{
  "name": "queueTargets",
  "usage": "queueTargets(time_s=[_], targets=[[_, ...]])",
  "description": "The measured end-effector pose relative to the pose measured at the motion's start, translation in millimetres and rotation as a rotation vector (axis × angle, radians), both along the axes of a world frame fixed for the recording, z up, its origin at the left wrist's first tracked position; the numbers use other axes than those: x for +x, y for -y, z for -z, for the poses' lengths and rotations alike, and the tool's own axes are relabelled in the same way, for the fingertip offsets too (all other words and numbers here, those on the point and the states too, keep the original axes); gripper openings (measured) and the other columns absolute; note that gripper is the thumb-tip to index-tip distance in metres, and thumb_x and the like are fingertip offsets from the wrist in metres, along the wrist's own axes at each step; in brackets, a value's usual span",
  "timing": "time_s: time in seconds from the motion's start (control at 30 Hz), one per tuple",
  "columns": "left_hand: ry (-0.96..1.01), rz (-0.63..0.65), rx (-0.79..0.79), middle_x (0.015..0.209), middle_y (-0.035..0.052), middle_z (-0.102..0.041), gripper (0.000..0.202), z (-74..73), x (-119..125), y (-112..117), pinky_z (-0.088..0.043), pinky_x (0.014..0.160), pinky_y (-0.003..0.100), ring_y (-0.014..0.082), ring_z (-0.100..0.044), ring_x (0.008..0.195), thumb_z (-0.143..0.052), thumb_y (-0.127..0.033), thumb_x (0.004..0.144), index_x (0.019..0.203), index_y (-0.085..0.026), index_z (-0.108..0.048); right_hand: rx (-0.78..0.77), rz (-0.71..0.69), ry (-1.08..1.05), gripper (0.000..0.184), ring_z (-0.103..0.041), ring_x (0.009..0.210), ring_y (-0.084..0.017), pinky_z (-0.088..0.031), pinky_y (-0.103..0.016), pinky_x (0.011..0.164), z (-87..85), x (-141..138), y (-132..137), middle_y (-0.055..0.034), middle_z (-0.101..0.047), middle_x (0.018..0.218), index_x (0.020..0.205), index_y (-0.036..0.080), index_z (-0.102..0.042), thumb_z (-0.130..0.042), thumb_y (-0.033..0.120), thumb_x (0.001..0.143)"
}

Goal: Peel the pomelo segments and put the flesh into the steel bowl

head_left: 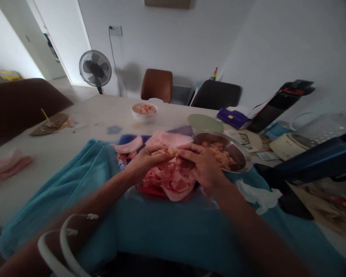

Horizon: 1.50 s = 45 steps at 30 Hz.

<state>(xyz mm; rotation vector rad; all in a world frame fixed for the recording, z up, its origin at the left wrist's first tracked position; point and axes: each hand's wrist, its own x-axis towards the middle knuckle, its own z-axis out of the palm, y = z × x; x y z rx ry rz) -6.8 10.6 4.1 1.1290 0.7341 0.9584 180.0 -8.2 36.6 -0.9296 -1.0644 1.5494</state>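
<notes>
My left hand (145, 159) and my right hand (204, 163) meet over the middle of the table, fingers closed in pinches. Between their fingertips is a small pale-orange piece of fruit that looks like a pomelo segment (171, 151), partly hidden by the fingers. Right below lies a heap of torn pink membranes (173, 179), with thick pink rind pieces (129, 146) behind and to the left. Beside my right hand stands a metal bowl (246, 157) holding peeled orange-pink pulp (222, 153).
A white bowl (144, 117) of similar pulp stands farther back. A teal cloth (83, 173) covers the near table. At right are a crumpled white tissue (261, 196), a purple tissue pack (233, 117), a green round mat (205, 123) and a dark blue bottle-like object (317, 161).
</notes>
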Motion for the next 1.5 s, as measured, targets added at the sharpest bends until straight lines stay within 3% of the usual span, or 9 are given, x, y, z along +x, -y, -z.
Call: queueTargets(time_s=[0.23,0.4,0.63,0.8,0.93,1.0,1.1,1.3,1.5], targets=[[0.166,0.133,-0.192,0.083,0.0076,-0.075,0.024,-6.0,-2,-1,-0.054,0.066,0.022,0.014,-0.068,0.075,-0.087,-0.03,0.069,0.084,-0.013,-0.08,-0.1,-0.167,-0.267,0.022,-0.058,0.052,-0.006,-0.054,-0.015,0.048,9.9,5,-4,0.0046,-0.066,0.063,0.073,0.018,-0.07,-0.09,0.026,0.067],[0.179,0.102,-0.272,0.07,0.0026,-0.068,0.025,-7.4,-5,-3,-0.047,0.052,0.019,0.0097,-0.06,0.06,-0.091,-0.028,0.065,0.073,-0.012,-0.074,-0.073,-0.144,-0.316,0.017,-0.06,0.055,-0.007,-0.057,-0.015,0.052,15.6,10,-4,0.005,-0.066,0.063,0.078,0.018,-0.071,-0.086,0.024,0.072],[0.252,0.117,-0.283,0.072,0.0037,-0.072,0.019,-4.8,-8,-4,-0.047,0.052,0.016,0.0093,-0.063,0.061,-0.089,-0.023,0.064,0.071,-0.012,-0.075,-0.06,-0.038,-0.248,0.021,-0.061,0.053,-0.008,-0.057,-0.019,0.049,11.8,13,0,0.0043,-0.069,0.064,0.079,0.019,-0.073,-0.087,0.026,0.066],[0.223,0.093,-0.369,0.082,0.0064,-0.076,0.029,-3.7,-10,-6,-0.054,0.059,0.019,0.0138,-0.067,0.073,-0.091,-0.027,0.057,0.08,-0.013,-0.079,0.176,0.292,0.029,0.016,-0.065,0.059,-0.012,-0.058,-0.024,0.055,-5.6,36,-3,0.0021,-0.071,0.07,0.078,0.022,-0.075,-0.085,0.028,0.067],[0.207,0.069,-0.281,0.069,0.0029,-0.067,0.021,-4.8,-7,-5,-0.045,0.048,0.02,0.0106,-0.057,0.061,-0.088,-0.026,0.06,0.07,-0.015,-0.073,0.336,0.727,0.445,0.012,-0.067,0.065,-0.018,-0.06,-0.037,0.07,-8.0,83,-13,-0.0001,-0.072,0.071,0.077,0.025,-0.076,-0.083,0.031,0.068],[0.163,0.058,-0.213,0.064,0.0008,-0.062,0.023,-5.9,-5,-3,-0.038,0.044,0.02,0.0086,-0.05,0.055,-0.088,-0.027,0.063,0.065,-0.016,-0.068,0.324,0.757,0.72,0.007,-0.071,0.074,-0.026,-0.059,-0.047,0.079,-4.4,107,-19,-0.004,-0.073,0.071,0.072,0.026,-0.075,-0.078,0.032,0.071],[0.098,0.038,-0.157,0.067,0.0007,-0.061,0.028,-6.4,-3,-1,-0.04,0.046,0.021,0.0087,-0.051,0.056,-0.088,-0.034,0.066,0.069,-0.016,-0.067,0.404,0.733,0.992,0.01,-0.073,0.096,-0.033,-0.055,-0.052,0.095,0.1,126,-25,-0.0076,-0.079,0.086,0.068,0.027,-0.074,-0.072,0.033,0.076],[-0.051,-0.06,-0.022,0.075,0.0001,-0.064,0.039,-2.9,0,0,-0.045,0.054,0.02,0.0083,-0.057,0.062,-0.092,-0.043,0.066,0.076,-0.016,-0.066,0.576,0.825,0.924,0.022,-0.073,0.095,-0.029,-0.055,-0.049,0.095,-7.8,87,-14,-0.01,-0.079,0.095,0.066,0.024,-0.069,-0.066,0.039,0.082],[-0.163,-0.08,0.096,0.079,-0.0001,-0.067,0.033,-5.6,-2,4,-0.046,0.062,0.022,0.0103,-0.061,0.069,-0.084,-0.045,0.077,0.085,-0.017,-0.069,0.65,0.586,0.819,0.017,-0.073,0.096,-0.025,-0.056,-0.044,0.092,-22.9,27,7,-0.0052,-0.079,0.102,0.078,0.025,-0.072,-0.064,0.034,0.09]])
